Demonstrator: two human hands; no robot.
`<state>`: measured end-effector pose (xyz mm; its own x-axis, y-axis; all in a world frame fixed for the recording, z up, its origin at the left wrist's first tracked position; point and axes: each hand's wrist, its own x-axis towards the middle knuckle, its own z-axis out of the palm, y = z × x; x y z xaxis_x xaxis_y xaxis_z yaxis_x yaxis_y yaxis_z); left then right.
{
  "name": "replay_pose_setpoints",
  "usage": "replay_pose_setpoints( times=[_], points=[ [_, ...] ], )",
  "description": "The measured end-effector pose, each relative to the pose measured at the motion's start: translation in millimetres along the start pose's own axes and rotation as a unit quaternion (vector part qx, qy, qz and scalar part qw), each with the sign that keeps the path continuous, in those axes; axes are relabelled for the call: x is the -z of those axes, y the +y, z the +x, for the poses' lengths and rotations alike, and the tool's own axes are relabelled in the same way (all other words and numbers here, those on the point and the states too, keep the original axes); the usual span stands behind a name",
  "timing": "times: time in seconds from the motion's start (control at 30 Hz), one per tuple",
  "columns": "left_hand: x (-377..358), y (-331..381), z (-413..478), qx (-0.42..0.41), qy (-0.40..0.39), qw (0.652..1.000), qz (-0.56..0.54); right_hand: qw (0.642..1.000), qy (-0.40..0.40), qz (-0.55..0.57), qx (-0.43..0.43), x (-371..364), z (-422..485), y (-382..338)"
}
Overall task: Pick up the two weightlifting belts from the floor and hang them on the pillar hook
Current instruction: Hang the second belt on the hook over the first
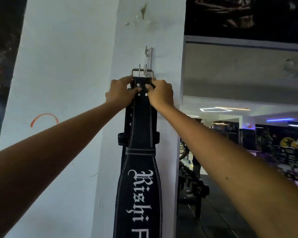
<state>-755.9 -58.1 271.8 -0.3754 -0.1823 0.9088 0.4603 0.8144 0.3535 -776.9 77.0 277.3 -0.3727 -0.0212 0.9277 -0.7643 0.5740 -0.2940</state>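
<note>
White paint covers the pillar (pixel 76 83) in front of you, with a small hook (pixel 148 53) above the buckle (pixel 142 71). Your left hand (pixel 120 93) and right hand (pixel 160 94) both pinch the top of the front belt (pixel 141 169), black with white stitching, lettered "Rishi F". A second belt (pixel 127 117) hangs just behind it.

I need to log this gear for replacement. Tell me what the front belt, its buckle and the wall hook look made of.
Front belt: black suede-like leather or synthetic; matte nap, white stitching, metal rivets.
Buckle: bright bare metal, probably steel; shiny frame and two prongs.
Wall hook: white plate with a greyish metal-looking hook; too small to confirm.
</note>
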Motion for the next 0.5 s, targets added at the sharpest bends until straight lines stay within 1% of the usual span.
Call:
replay_pose_setpoints(
  times=[0.1,0.23,0.33,0.4,0.5],
  points=[
    [1,1,-22,-0.005,0.005,0.999,0.045,0.999,-0.004,-0.047,0.028,-2,-18,0],
    [6,-2,-59,-0.039,-0.051,0.988,0.139,0.989,-0.062,-0.111,0.069,-5,-45,-3],
    [12,-7,-89,-0.09,-0.086,0.971,0.203,0.983,-0.083,-0.15,0.061,-9,-68,-1],
    [13,-14,-106,-0.1,-0.107,0.967,0.209,0.982,-0.087,-0.158,0.048,-9,-84,0],
    [11,-24,-128,-0.081,-0.11,0.978,0.157,0.982,-0.093,-0.156,0.041,-7,-112,4]
  ],
)
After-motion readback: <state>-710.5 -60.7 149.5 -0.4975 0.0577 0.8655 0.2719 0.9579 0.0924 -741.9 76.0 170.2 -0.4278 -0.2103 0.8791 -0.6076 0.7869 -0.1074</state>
